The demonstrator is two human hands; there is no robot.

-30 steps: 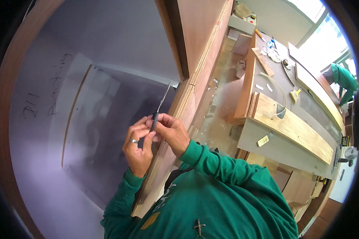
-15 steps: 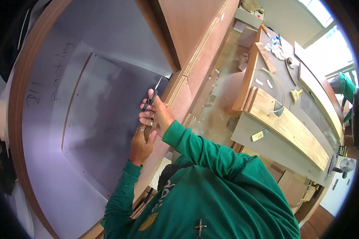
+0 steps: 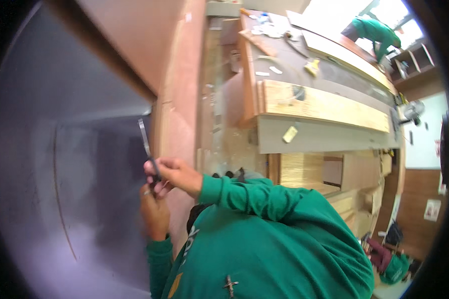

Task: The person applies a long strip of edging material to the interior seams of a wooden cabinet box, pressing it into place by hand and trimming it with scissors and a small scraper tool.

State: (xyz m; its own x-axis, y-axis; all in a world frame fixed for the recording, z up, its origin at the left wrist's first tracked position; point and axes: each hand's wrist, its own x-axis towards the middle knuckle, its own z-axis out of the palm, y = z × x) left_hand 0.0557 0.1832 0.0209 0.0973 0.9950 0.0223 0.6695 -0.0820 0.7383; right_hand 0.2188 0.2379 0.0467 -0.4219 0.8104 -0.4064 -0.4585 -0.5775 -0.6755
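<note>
One slim black-and-silver metal tool (image 3: 146, 147) stands over the smooth lilac-grey panel (image 3: 102, 199), right hand (image 3: 173, 173) clamped on its dark end, probably to spare fingers, the grip of the left hand (image 3: 155, 214) unclear.

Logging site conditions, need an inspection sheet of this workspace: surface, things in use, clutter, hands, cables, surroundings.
Surface: grey workbench, long pale board lying on it.
Things in use: dark-handled tool with slender metal end.
Clutter: yellow brush and white strips on the workbench.
Hands: right hand grips the tool; left hand close below, blurred, grip unclear.
Cables: nothing seen.
Surroundings: fan; co-worker in green bending beyond the workbench; another person lower right.
</note>
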